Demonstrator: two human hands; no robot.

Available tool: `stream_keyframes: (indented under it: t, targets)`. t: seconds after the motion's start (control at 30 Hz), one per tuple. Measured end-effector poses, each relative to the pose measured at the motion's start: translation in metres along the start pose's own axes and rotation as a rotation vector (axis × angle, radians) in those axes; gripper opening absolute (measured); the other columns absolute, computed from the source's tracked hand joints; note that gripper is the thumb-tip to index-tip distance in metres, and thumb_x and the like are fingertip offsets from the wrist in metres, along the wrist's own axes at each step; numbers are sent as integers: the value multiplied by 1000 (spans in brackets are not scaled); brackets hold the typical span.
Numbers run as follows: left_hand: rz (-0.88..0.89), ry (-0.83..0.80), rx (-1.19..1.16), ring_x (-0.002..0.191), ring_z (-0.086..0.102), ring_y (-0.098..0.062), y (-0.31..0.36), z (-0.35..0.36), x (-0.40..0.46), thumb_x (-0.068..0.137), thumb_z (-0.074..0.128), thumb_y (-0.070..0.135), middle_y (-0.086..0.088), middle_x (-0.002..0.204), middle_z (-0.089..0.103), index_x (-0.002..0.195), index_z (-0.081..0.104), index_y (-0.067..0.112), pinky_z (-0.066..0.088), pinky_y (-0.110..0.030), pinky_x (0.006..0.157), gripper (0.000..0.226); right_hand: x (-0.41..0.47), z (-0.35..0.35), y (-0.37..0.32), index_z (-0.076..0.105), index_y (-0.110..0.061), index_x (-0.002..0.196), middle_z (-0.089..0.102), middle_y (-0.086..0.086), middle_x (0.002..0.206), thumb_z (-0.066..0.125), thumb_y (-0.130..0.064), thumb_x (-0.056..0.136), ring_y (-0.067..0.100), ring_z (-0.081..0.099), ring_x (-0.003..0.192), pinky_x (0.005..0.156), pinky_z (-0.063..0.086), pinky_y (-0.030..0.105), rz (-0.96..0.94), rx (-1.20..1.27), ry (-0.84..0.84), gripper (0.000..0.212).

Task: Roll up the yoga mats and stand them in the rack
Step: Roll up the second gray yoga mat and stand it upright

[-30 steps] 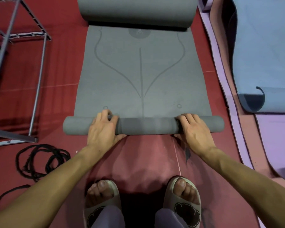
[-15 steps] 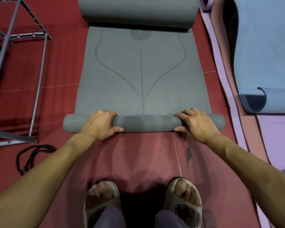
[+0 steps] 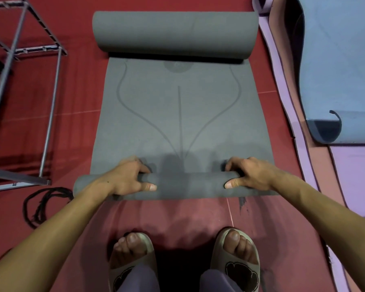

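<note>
Grey yoga mat point(image 3: 181, 114) lies flat on the red floor point(image 3: 76, 98), lengthways away from us, printed with a faint centre line and two curved lines that meet near it. Its far end is curled into a thick roll point(image 3: 173, 34); its near end is wound into a thin roll point(image 3: 188, 184) that runs crosswise, sticking out a little past the flat part on the left.

We note our left hand point(image 3: 124, 180) grasping the thin roll left of the mat's centre line: fingers curled over the far side, thumb point(image 3: 149, 187) laid along the near face. Our right hand point(image 3: 251, 175) grasps the same roll right of the centre line in mirror fashion, thumb pointing inward. Both hands are clenched round the roll, well apart from each other.

Left of the mat stands a grey metal rack point(image 3: 19, 81) frame. Near the mat's near left corner lies a coil of black cord point(image 3: 42, 205). Right of the mat, a purple mat point(image 3: 354, 175) and a blue mat point(image 3: 341, 70) with a curled corner overlap. Just short of the mat's near end, our two feet in pale sandals point(image 3: 236, 256).
</note>
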State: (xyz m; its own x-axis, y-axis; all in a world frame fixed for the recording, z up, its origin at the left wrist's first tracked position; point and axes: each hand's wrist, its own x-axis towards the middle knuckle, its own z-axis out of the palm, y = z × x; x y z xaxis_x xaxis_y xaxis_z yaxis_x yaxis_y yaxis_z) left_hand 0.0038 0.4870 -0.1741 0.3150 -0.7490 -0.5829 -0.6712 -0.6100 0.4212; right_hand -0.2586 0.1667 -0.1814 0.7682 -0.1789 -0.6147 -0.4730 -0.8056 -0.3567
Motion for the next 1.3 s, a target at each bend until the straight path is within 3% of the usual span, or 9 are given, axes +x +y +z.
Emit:
stream_keyframes:
  t: [0.2, 0.37, 0.5, 0.6, 0.7, 0.8, 0.93, 1.17, 1.3]
  targets:
    - [-4, 211, -29, 114, 53, -15, 1, 20, -8, 79, 73, 72, 14, 117, 55, 127, 61, 49, 49, -43, 101, 54, -8, 5, -8, 53, -36, 111, 60, -12, 103, 64, -85, 76, 21, 60, 104, 84, 53, 43, 49, -89, 103, 61]
    - [-51, 371, 9, 115, 50, -19, 14, 28, -9, 89, 73, 58, 16, 120, 56, 128, 62, 48, 48, -45, 100, 42, -11, 6, -14, 66, -38, 128, 54, -4, 123, 45, -91, 69, 26, 50, 117, 91, 44, 37, 50, -123, 209, 82]
    - [-53, 429, 22, 116, 53, -18, 20, 27, -11, 94, 69, 54, 18, 121, 58, 125, 66, 46, 45, -44, 99, 32, -11, 8, -21, 61, -45, 135, 57, -10, 124, 49, -84, 82, 23, 52, 120, 97, 48, 44, 73, -157, 301, 67]
    - [-51, 455, 48, 118, 59, -17, 22, 24, -12, 96, 64, 58, 20, 121, 64, 124, 68, 45, 45, -44, 97, 31, -10, 18, -24, 64, -35, 122, 58, -7, 111, 64, -69, 87, 24, 56, 108, 83, 50, 40, 74, -82, 421, 48]
    - [-47, 456, 114, 118, 64, -16, 22, 20, -17, 95, 47, 71, 21, 122, 68, 124, 71, 45, 50, -43, 96, 46, -10, 32, -27, 68, -27, 115, 55, -4, 101, 71, -52, 92, 26, 61, 99, 74, 56, 42, 61, 29, 493, 34]
    - [-45, 386, 187, 127, 60, -12, 24, 16, -20, 84, 35, 88, 22, 133, 64, 135, 61, 47, 47, -43, 104, 71, -12, 46, -29, 72, -24, 115, 54, -2, 101, 60, -47, 101, 25, 54, 93, 75, 55, 44, 35, -11, 607, 29]
    - [-43, 341, 252, 130, 57, -13, 31, 19, -19, 65, 54, 97, 18, 135, 62, 144, 51, 46, 39, -44, 110, 94, -15, 49, -37, 72, -23, 118, 57, 0, 104, 54, -46, 104, 24, 50, 91, 82, 53, 43, 18, -147, 713, 32]
    - [-94, 403, 336, 130, 50, -24, 41, 22, -13, 85, 54, 82, 8, 142, 57, 148, 52, 43, 37, -49, 112, 73, -30, 45, -41, 62, -20, 124, 61, -2, 114, 61, -66, 90, 27, 55, 101, 83, 49, 43, -30, -262, 666, 58]
    - [-98, 458, 353, 118, 51, -26, 42, 19, -10, 85, 60, 77, 3, 126, 56, 144, 55, 42, 42, -49, 103, 69, -29, 45, -41, 63, -20, 128, 66, -4, 120, 71, -65, 82, 27, 56, 110, 83, 48, 43, -41, -281, 653, 65]
